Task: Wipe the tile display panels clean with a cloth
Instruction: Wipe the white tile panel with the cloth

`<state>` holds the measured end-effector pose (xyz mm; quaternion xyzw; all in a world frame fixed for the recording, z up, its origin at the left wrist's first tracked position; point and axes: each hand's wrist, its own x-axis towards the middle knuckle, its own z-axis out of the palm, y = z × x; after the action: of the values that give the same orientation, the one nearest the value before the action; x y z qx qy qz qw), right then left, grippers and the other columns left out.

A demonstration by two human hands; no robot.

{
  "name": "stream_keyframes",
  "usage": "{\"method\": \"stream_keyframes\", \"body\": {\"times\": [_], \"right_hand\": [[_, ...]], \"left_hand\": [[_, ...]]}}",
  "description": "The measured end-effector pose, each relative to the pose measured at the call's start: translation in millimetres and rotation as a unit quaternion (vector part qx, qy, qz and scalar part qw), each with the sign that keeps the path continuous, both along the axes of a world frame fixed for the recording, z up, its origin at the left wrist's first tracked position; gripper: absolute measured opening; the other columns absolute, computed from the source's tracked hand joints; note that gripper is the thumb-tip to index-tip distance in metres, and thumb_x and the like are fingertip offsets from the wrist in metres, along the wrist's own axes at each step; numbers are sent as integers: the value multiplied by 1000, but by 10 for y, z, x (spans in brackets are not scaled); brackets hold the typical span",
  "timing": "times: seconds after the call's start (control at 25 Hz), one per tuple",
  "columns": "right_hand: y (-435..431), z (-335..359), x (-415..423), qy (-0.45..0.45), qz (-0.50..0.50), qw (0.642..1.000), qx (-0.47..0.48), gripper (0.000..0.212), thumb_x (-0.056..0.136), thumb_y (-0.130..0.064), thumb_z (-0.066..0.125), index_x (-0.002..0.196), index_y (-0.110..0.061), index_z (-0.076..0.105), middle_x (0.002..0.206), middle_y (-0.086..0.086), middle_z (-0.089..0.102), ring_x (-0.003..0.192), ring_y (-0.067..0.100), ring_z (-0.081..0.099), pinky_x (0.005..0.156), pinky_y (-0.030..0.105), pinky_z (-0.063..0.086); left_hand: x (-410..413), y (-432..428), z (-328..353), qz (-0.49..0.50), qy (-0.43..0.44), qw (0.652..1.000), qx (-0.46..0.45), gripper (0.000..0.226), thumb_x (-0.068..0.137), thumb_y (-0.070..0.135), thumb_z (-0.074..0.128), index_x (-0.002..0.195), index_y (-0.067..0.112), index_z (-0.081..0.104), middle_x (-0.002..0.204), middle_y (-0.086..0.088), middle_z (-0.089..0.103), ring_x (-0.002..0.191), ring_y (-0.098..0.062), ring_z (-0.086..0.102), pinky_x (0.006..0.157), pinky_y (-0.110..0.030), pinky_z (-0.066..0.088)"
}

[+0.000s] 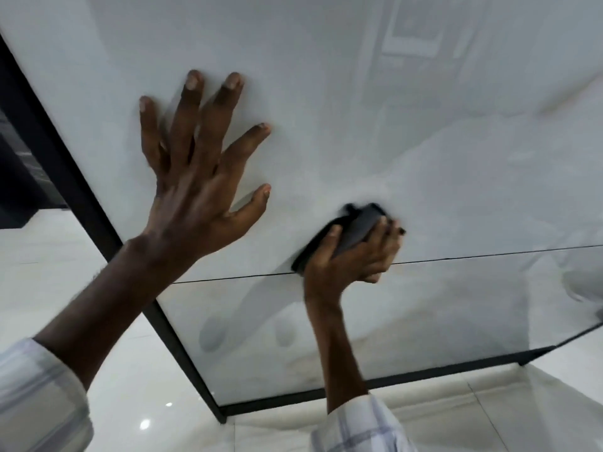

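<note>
A large glossy white tile panel (375, 109) fills most of the view, with a second tile (424, 314) below a thin dark joint line. My left hand (199, 177) lies flat against the upper tile, fingers straight and spread. My right hand (355, 252) grips a dark grey cloth (355, 230) bunched against the tile, just above the joint line. Both forearms reach up from checked shirt sleeves at the bottom of the view.
A black metal frame (81, 197) borders the panels on the left and along the bottom edge (408, 380). Glossy white floor tiles (137, 402) lie below. A dark area (19, 177) sits beyond the frame at far left.
</note>
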<state>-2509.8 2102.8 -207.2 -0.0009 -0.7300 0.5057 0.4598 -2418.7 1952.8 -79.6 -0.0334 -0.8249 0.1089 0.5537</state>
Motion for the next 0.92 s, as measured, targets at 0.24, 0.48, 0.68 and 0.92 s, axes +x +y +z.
{"method": "stream_keyframes", "body": {"times": [0.24,0.48,0.68,0.92], "right_hand": [[762,216,-482,207,91,954,196,58,93,-44,70,139,-16,50,153,15,45,145,40,35,116,52,26],[701,511,-486,224,72,955,182,53,90,-35,75,135,-21,54,153,8,51,146,37,38,110,46,26],[670,701,-446,347,150,868,320,51,81,-33,82,129,-32,66,145,-1,62,139,26,48,91,59,38],[922,1992,-781,314,38,941,119,45,90,-38,78,129,-18,69,147,7,60,141,32,46,105,53,34]], "left_hand": [[19,38,5,50,-13,999,3,47,99,32,68,139,8,63,161,-29,35,147,-55,26,114,-78,13],[34,199,-30,48,8,998,28,39,97,25,69,132,8,67,160,-27,38,150,-49,29,118,-69,18],[-59,318,386,8,64,998,2,38,93,25,71,129,11,70,154,-23,46,146,-37,35,111,-56,29],[-243,225,1021,53,103,993,-17,54,95,36,65,143,11,59,161,-18,39,149,-34,33,112,-54,30]]}}
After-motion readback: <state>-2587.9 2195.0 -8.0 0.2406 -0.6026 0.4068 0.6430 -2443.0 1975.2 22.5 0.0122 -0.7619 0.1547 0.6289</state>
